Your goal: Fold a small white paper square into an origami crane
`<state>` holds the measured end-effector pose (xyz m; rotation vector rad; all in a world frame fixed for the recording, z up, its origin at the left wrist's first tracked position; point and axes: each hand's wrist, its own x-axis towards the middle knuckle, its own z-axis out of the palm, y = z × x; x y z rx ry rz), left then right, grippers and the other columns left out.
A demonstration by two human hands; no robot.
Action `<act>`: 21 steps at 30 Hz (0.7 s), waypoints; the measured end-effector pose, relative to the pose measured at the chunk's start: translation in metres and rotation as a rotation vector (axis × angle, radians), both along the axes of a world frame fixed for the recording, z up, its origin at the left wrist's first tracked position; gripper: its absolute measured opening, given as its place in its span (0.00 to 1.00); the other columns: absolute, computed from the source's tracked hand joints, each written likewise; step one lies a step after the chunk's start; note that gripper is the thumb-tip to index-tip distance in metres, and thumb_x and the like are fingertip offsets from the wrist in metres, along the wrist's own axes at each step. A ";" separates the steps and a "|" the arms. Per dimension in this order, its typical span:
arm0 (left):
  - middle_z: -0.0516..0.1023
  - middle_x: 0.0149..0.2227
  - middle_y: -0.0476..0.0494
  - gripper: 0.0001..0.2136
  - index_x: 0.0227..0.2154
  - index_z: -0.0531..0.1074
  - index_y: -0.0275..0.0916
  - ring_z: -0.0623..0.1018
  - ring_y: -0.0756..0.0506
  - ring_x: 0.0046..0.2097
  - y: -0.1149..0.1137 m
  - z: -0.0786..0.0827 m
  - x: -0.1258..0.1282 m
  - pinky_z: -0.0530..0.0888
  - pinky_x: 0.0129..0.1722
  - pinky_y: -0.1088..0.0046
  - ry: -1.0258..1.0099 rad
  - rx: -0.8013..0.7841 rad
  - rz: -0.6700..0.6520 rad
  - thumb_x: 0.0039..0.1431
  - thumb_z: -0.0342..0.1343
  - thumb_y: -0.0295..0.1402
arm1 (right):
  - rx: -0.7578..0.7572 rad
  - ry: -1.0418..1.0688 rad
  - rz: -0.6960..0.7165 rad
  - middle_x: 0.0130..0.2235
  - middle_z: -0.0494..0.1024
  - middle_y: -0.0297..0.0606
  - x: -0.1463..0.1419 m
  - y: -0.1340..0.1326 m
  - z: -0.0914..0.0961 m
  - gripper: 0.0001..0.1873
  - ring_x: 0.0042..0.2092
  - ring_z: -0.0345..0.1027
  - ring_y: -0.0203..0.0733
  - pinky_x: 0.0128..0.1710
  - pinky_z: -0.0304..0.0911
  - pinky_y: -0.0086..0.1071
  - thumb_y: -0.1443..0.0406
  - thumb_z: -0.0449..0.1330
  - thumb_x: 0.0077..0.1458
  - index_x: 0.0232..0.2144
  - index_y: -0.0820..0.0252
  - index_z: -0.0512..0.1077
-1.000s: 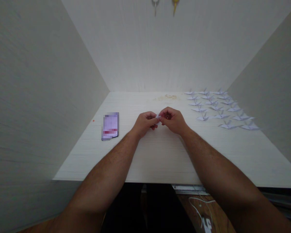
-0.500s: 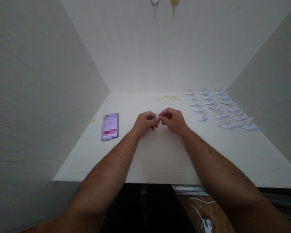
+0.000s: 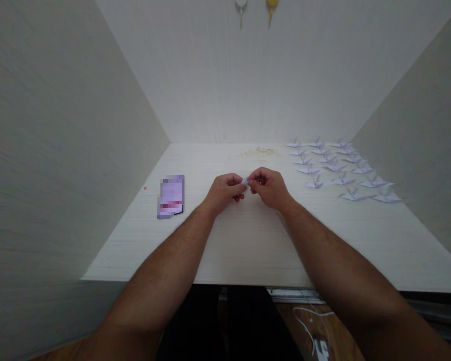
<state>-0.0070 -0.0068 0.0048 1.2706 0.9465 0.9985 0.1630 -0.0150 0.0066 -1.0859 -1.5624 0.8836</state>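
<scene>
My left hand and my right hand meet over the middle of the white table. Both pinch a small folded piece of pale paper, of which only a corner shows between the fingertips. The fingers of both hands are curled closed around it. Several finished paper cranes lie in rows at the back right of the table, well clear of my hands.
A small purple packet lies flat to the left of my left hand. White walls close the table in on the left, back and right. Two small objects hang on the back wall. A white cable lies on the floor below the table's front edge.
</scene>
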 end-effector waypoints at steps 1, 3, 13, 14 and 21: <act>0.73 0.21 0.51 0.10 0.26 0.72 0.36 0.73 0.52 0.21 0.000 0.000 0.000 0.68 0.20 0.78 -0.001 0.000 -0.001 0.43 0.67 0.34 | 0.006 -0.010 -0.003 0.21 0.73 0.30 0.000 0.000 0.000 0.03 0.23 0.66 0.33 0.24 0.61 0.28 0.65 0.62 0.49 0.28 0.59 0.72; 0.73 0.21 0.51 0.10 0.26 0.72 0.36 0.73 0.52 0.21 0.000 0.000 0.000 0.67 0.19 0.78 0.000 -0.002 -0.002 0.43 0.66 0.33 | 0.022 -0.031 -0.008 0.22 0.73 0.30 0.001 -0.001 0.001 0.02 0.24 0.67 0.33 0.25 0.61 0.29 0.66 0.61 0.50 0.27 0.59 0.72; 0.74 0.21 0.50 0.13 0.26 0.72 0.36 0.74 0.51 0.22 0.001 -0.001 0.000 0.68 0.20 0.77 -0.011 -0.011 -0.010 0.42 0.68 0.37 | 0.229 -0.151 -0.030 0.26 0.75 0.32 0.001 -0.003 0.002 0.03 0.28 0.67 0.34 0.29 0.62 0.29 0.68 0.59 0.50 0.28 0.58 0.73; 0.74 0.21 0.50 0.13 0.27 0.72 0.36 0.74 0.51 0.22 0.001 -0.001 0.000 0.68 0.20 0.77 -0.013 -0.005 -0.012 0.42 0.69 0.37 | 0.256 -0.163 -0.031 0.26 0.75 0.32 0.001 -0.003 0.003 0.03 0.28 0.67 0.34 0.29 0.62 0.28 0.69 0.59 0.50 0.27 0.59 0.73; 0.77 0.22 0.48 0.14 0.28 0.73 0.35 0.75 0.51 0.24 0.001 -0.003 0.000 0.71 0.23 0.76 -0.015 0.083 0.010 0.44 0.69 0.38 | 0.337 -0.192 -0.068 0.27 0.76 0.33 0.001 -0.003 0.003 0.03 0.29 0.67 0.34 0.28 0.63 0.28 0.70 0.60 0.48 0.25 0.59 0.73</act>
